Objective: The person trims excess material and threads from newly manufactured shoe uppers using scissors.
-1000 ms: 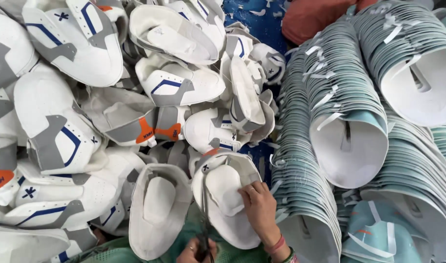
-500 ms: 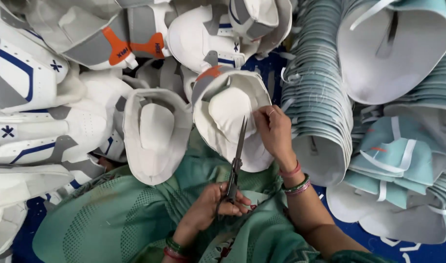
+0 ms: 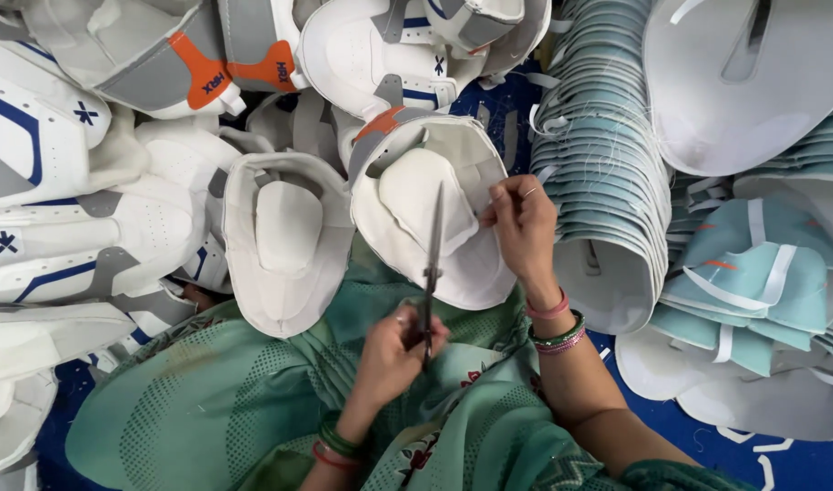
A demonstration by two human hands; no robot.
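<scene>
My left hand (image 3: 394, 350) grips the handles of a pair of scissors (image 3: 432, 259); the blades point up and lie over a white shoe upper (image 3: 462, 264) that rests open side up on my lap. My right hand (image 3: 523, 227) pinches the right rim of that same upper, next to its inner tongue piece. Bangles circle both wrists. A second white upper (image 3: 284, 245) lies open just to the left, touching the first one.
A heap of white shoe uppers with blue, grey and orange trim (image 3: 98, 136) fills the left and top. Nested stacks of teal uppers (image 3: 607, 173) stand at the right, with loose teal ones (image 3: 762, 282) beside them. Green cloth (image 3: 207, 409) covers my lap over a blue floor (image 3: 798, 459).
The view has dropped toward my lap, so both hands now show fully. The scissors have come up over the white upper, and my right hand keeps hold of its rim.
</scene>
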